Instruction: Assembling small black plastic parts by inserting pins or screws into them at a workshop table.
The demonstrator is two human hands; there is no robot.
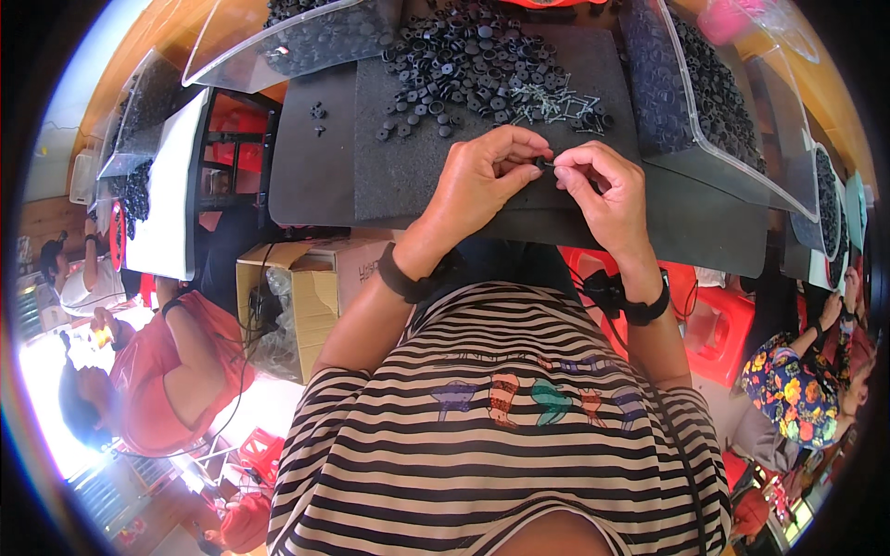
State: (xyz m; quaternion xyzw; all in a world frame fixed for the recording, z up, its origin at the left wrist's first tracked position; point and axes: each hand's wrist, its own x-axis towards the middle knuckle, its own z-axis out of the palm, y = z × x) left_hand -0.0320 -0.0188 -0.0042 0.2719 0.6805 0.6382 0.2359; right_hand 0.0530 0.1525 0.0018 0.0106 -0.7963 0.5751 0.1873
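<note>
Over the near part of a dark grey mat, my hands meet fingertip to fingertip. My left hand pinches a small round black plastic part between thumb and forefinger. From the right, my right hand grips a thin metal screw, whose end meets the black part; how deep it sits is hidden by my fingers. Beyond my hands lies a pile of loose black plastic caps and rings. A heap of silvery screws lies at the pile's near right edge.
Clear plastic bins full of black parts stand at the far left and right of the table. A few black pieces lie apart on the left. Below is an opened cardboard box. Other people sit at both sides.
</note>
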